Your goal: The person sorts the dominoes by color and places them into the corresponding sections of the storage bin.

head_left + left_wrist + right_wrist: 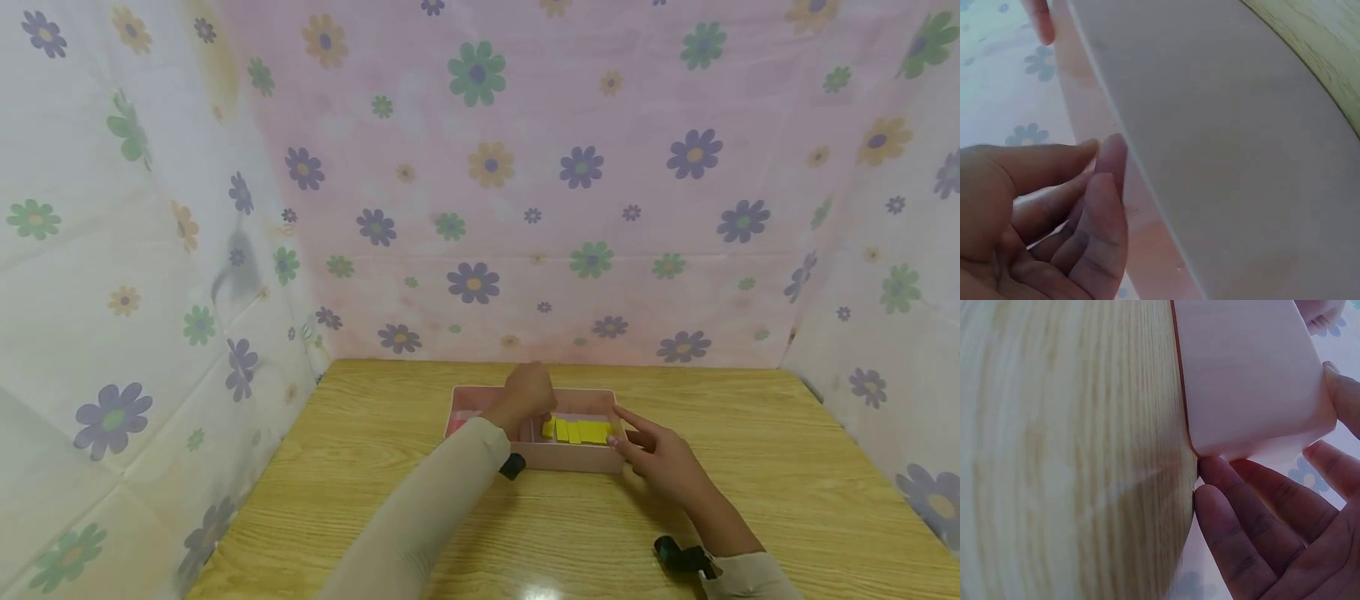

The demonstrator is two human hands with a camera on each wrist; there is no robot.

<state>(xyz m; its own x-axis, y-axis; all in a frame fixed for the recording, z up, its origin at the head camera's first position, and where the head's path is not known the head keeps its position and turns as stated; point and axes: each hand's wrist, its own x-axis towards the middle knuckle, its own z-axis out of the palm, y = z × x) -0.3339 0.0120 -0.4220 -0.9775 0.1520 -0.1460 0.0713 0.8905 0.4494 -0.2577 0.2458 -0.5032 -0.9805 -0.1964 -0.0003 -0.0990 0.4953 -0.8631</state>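
A pale pink open box [573, 457] with a divider stands on the table. Yellow flat pieces [581, 432] lie in a row in its right compartment, and some red or pink pieces [459, 425] show in the left one. My left hand [529, 390] reaches in from above, thumb and forefinger pinched at the leftmost yellow piece [549, 428]. In the left wrist view the near wall hides what lies below those fingertips [1110, 150]. At the right end, my right hand [663, 462] grips the box, with fingers against its wall and lower corner in the right wrist view.
The wooden table [360, 467] extends around the box on all sides. Flowered cloth [525, 208] hangs behind it and at both sides. Dark wrist-camera pieces [678, 554] sit at both wrists.
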